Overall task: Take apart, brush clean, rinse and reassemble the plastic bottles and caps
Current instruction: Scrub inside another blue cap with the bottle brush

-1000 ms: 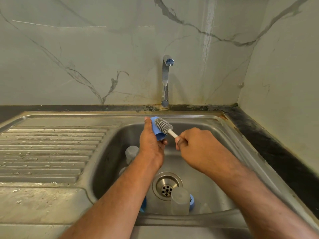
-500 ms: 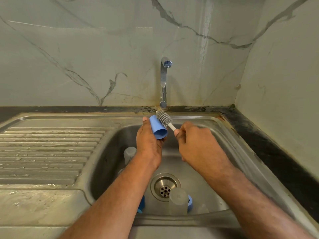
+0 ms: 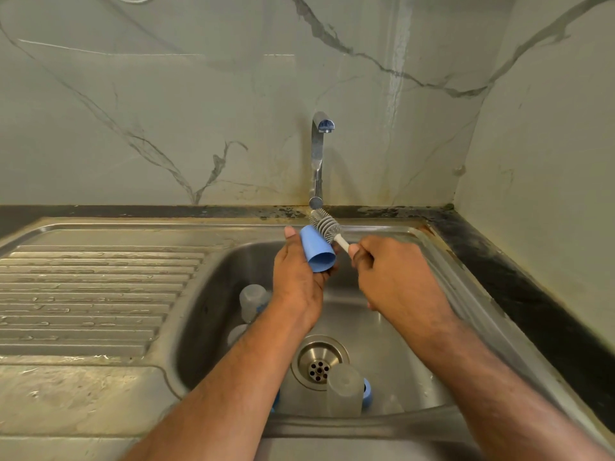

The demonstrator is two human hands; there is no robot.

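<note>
A: What are the hands doing over the stainless steel sink [image 3: 466, 294]?

B: The left hand [image 3: 296, 277] is gripping a blue conical plastic cap [image 3: 317, 251] above the basin, just in front of the chrome tap [image 3: 317, 161], its fingers curling round the cap's far side and its thumb lying along the near side. The right hand [image 3: 396, 277] is pinching the white handle of a grey bristle brush [image 3: 326, 226], fingers curling tight, and the bristles are lying against the cap's upper side.

A: And the rest of the pieces?

B: One translucent plastic bottle [image 3: 344, 390] with a blue collar is standing by the round metal drain [image 3: 319, 362], at the sink's near wall. Another translucent bottle [image 3: 253, 301] is sitting at the sink's left wall, beside the ribbed draining surface [image 3: 93, 294].
</note>
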